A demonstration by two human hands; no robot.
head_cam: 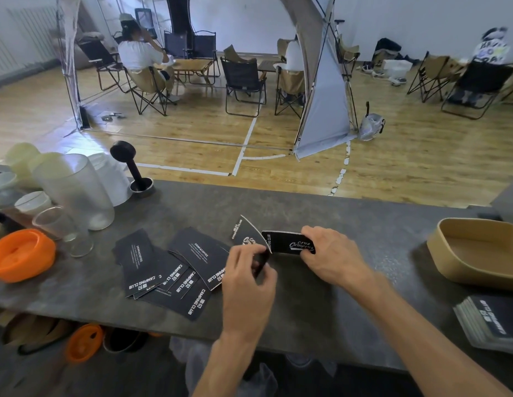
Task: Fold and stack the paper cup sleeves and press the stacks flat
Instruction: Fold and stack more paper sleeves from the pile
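Both of my hands meet over the middle of the dark counter, seen from my head camera. My left hand has its fingers curled around the near end of a black cup sleeve, pinching it so that the sleeve's printed flap stands up and tilts away from me. My right hand grips a second black sleeve, thumb on the near edge and fingers over the far edge, holding it on its long edge just beside the first; the two sleeves touch where my hands come together. To the left of my left hand a loose fan of flat black sleeves lies overlapping on the counter, white lettering facing up. At the far right edge, near me, sits a neat stack of sleeves, well apart from my hands. Beyond that stack rests a tan tray. On the left end of the counter stand frosted cups, a clear glass, an orange lid and a black tamper upright in its holder. Past the counter lies a wooden floor with folding chairs and seated people.
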